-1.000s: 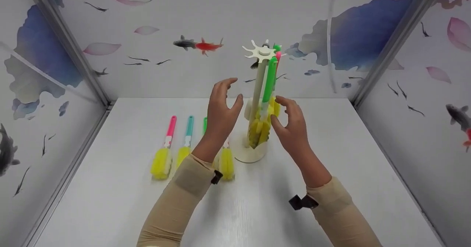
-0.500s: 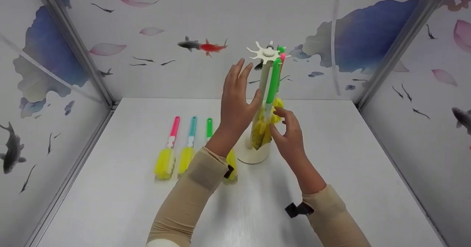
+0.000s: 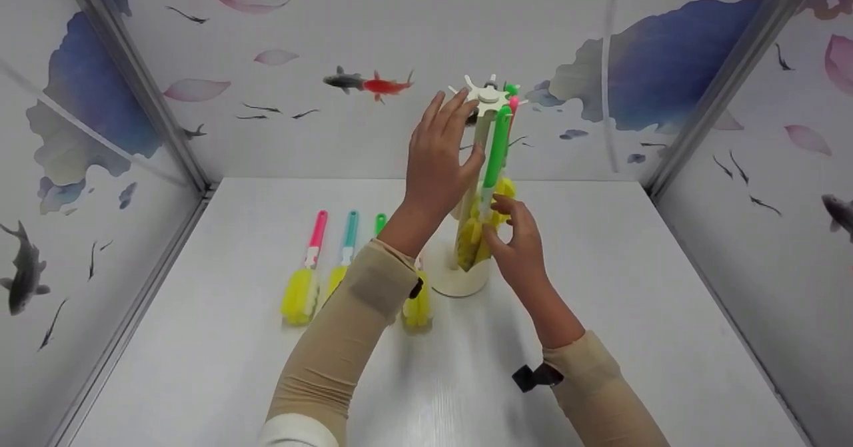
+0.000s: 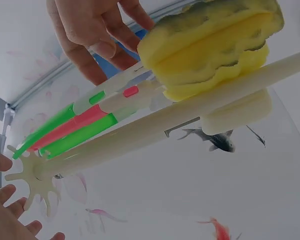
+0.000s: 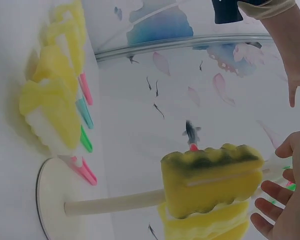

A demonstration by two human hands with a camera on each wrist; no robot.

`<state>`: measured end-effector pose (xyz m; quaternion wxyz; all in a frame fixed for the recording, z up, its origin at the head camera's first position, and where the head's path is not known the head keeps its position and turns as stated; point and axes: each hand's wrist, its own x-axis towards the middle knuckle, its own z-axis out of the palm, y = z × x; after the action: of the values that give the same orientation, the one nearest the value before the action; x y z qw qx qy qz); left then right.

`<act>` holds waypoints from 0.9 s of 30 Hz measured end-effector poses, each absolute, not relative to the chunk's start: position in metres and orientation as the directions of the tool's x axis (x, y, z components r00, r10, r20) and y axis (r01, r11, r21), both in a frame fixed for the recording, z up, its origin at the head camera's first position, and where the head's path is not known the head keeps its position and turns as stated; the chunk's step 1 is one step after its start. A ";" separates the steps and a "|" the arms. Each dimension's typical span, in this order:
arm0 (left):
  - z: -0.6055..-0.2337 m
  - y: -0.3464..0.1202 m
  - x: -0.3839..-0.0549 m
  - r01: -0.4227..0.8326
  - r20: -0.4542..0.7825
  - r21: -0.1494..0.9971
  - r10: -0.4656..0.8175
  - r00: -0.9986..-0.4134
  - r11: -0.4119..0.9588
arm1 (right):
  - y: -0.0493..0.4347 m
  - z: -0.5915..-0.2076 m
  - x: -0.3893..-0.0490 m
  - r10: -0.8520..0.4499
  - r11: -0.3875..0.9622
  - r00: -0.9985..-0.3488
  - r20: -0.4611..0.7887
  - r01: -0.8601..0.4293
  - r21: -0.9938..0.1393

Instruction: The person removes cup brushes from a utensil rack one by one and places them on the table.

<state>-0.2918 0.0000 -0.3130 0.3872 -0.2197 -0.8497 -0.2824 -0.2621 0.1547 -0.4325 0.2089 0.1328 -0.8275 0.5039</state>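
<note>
A cream stand [image 3: 460,288] with a round base, a tall pole and a star-shaped hook top [image 4: 38,172] carries three sponge brushes, two green-handled [image 3: 498,147] and one pink-handled [image 4: 87,117]. Their yellow sponge heads [image 5: 210,180] hang low beside the pole. My left hand [image 3: 440,160] is raised at the left of the hook top, fingers spread and extended close to the hooks, holding nothing. My right hand [image 3: 521,244] is at the right of the hanging brushes, fingers loosely bent near the green brush's white neck and sponge head, with nothing gripped.
Several more sponge brushes lie in a row on the white table left of the stand, including a pink-handled one [image 3: 310,274] and a teal-handled one [image 3: 350,230]. My left forearm covers part of the row. Printed panels [image 3: 373,20] enclose the table at the back and sides.
My left hand has moved up and right, from left of the pole to beside the hook top. My right hand has shifted slightly down and left, closer to the hanging sponge heads.
</note>
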 end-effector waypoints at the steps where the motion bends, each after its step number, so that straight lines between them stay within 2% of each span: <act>1: -0.311 0.001 -0.293 0.589 0.776 0.300 0.167 -0.608 0.751 | 0.154 -0.433 -0.262 -0.008 0.453 -0.881 0.473 -0.424 -0.784; 7: -0.303 0.005 -0.301 0.562 0.741 0.220 0.238 -0.628 0.798 | 0.151 -0.435 -0.264 0.003 0.433 -0.900 0.436 -0.392 -0.812; 15: -0.289 0.004 -0.313 0.523 0.747 0.093 0.287 -0.599 0.847 | 0.148 -0.440 -0.269 0.022 0.435 -0.904 0.427 -0.376 -0.818; 21: -0.287 0.006 -0.324 0.545 0.796 -0.015 0.339 -0.501 0.839 | 0.147 -0.447 -0.271 0.040 0.452 -0.884 0.466 -0.400 -0.797; 27: -0.296 0.005 -0.334 0.610 0.860 -0.044 0.341 -0.380 0.792 | 0.145 -0.446 -0.270 0.069 0.429 -0.882 0.466 -0.395 -0.812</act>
<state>-0.3339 0.0050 -0.2958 0.4750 -0.2902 -0.8186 -0.1415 -0.2701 0.1449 -0.4463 0.2213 0.0999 -0.8159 0.5248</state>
